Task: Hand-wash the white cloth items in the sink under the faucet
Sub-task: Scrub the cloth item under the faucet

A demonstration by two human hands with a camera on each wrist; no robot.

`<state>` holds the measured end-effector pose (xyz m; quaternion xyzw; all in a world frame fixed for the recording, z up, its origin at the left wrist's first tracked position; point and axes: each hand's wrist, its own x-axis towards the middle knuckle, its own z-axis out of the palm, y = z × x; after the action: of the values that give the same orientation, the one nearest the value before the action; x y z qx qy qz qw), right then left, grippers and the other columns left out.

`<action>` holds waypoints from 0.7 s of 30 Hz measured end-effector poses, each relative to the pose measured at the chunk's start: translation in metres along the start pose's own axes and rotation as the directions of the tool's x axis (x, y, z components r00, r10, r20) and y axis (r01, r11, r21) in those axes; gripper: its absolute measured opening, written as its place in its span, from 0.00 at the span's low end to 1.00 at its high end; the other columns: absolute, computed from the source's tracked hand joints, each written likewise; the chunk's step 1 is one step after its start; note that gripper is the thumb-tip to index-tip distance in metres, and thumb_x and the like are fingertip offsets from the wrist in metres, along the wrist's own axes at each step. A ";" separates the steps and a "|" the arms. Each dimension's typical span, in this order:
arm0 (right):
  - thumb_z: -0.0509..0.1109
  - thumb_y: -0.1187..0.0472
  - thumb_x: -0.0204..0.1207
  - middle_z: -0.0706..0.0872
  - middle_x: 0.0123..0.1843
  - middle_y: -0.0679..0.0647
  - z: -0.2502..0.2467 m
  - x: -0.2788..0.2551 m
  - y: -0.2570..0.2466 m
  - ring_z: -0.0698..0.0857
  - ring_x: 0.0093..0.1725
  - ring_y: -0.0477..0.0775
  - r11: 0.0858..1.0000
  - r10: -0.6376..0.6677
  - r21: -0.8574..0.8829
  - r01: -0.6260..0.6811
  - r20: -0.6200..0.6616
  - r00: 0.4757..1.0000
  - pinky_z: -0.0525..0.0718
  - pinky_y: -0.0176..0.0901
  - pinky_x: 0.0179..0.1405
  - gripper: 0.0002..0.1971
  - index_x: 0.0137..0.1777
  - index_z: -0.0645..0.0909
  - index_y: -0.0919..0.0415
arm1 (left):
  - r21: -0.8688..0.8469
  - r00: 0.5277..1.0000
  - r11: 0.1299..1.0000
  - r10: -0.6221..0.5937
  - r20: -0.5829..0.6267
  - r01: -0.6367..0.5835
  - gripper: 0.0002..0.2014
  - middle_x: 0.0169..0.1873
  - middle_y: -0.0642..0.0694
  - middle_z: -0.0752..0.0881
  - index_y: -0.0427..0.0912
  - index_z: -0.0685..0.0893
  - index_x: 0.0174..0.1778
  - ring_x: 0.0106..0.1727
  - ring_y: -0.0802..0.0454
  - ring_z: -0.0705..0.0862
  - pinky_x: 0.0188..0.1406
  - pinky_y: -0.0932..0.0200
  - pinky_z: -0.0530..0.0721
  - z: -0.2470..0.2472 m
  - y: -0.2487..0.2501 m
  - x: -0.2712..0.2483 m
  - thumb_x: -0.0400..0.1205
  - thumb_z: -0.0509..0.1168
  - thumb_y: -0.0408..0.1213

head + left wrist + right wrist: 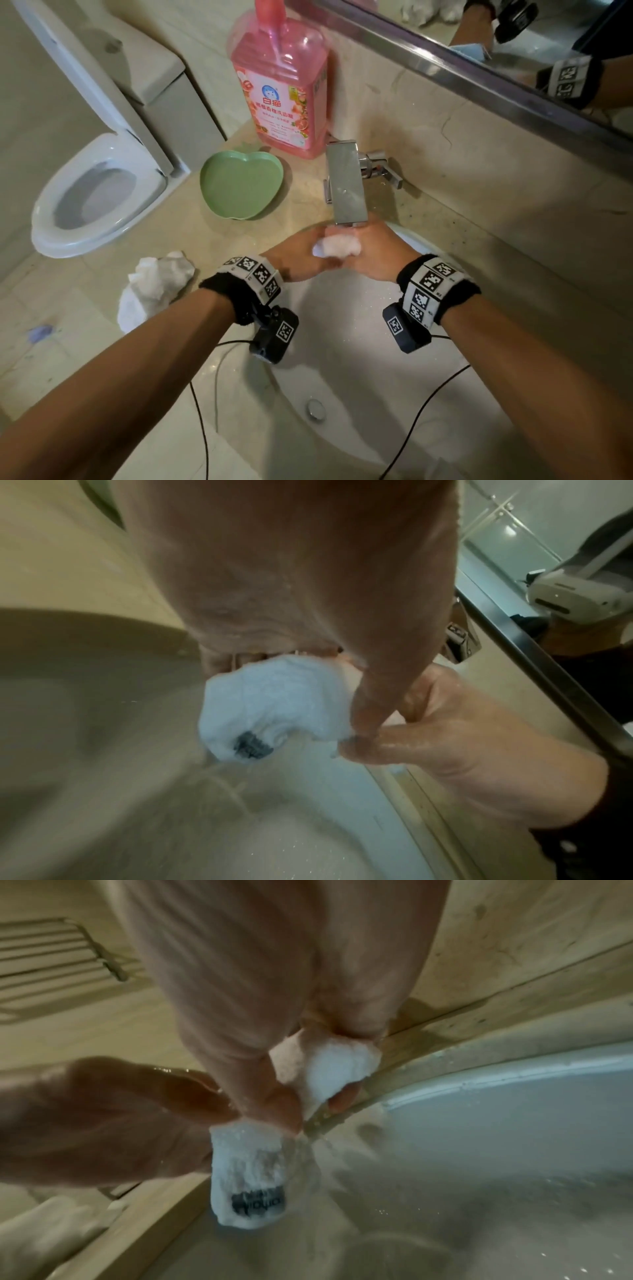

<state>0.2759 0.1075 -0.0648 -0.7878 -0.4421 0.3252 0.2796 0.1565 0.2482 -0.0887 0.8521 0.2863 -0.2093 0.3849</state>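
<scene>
A small wet white cloth item with a dark printed label is bunched between both hands under the square chrome faucet, over the far rim of the white sink. My left hand grips its left part. My right hand pinches the other end, and the labelled end hangs down dripping. Water runs off it into the basin. A second crumpled white cloth lies on the counter left of the sink.
A pink detergent bottle stands behind a green apple-shaped dish on the beige counter. A toilet is at the left. A mirror runs along the wall. The sink drain is near me.
</scene>
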 end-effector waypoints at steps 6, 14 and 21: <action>0.87 0.62 0.60 0.80 0.69 0.62 0.009 -0.003 0.002 0.81 0.67 0.59 0.989 0.145 0.011 -0.146 -0.179 0.973 0.82 0.53 0.67 0.46 0.78 0.70 0.68 | -0.116 0.993 0.987 0.113 0.024 -0.110 0.22 0.65 0.47 0.84 0.48 0.79 0.70 0.63 0.47 0.84 0.62 0.53 0.80 -0.018 0.004 -0.019 0.80 0.70 0.47; 0.89 0.65 0.57 0.77 0.58 0.56 0.011 -0.016 0.004 0.80 0.53 0.56 0.985 0.174 0.077 -0.156 -0.394 0.903 0.85 0.52 0.52 0.33 0.59 0.75 0.62 | -0.046 0.955 0.987 0.139 -0.262 -0.156 0.18 0.61 0.44 0.84 0.45 0.82 0.65 0.60 0.44 0.83 0.51 0.57 0.76 -0.006 0.017 -0.013 0.78 0.69 0.38; 0.83 0.67 0.67 0.85 0.55 0.46 -0.003 -0.026 0.011 0.85 0.53 0.50 0.984 0.160 0.132 -0.121 -0.345 0.925 0.83 0.36 0.51 0.28 0.67 0.82 0.55 | -0.262 0.992 0.958 0.096 -0.079 -0.114 0.19 0.46 0.56 0.91 0.61 0.86 0.53 0.48 0.57 0.90 0.45 0.61 0.88 -0.008 0.036 -0.001 0.64 0.73 0.52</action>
<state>0.2734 0.0791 -0.0641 -0.8468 -0.3087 0.2207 0.3727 0.1805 0.2345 -0.0645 0.8132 0.2786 -0.1203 0.4966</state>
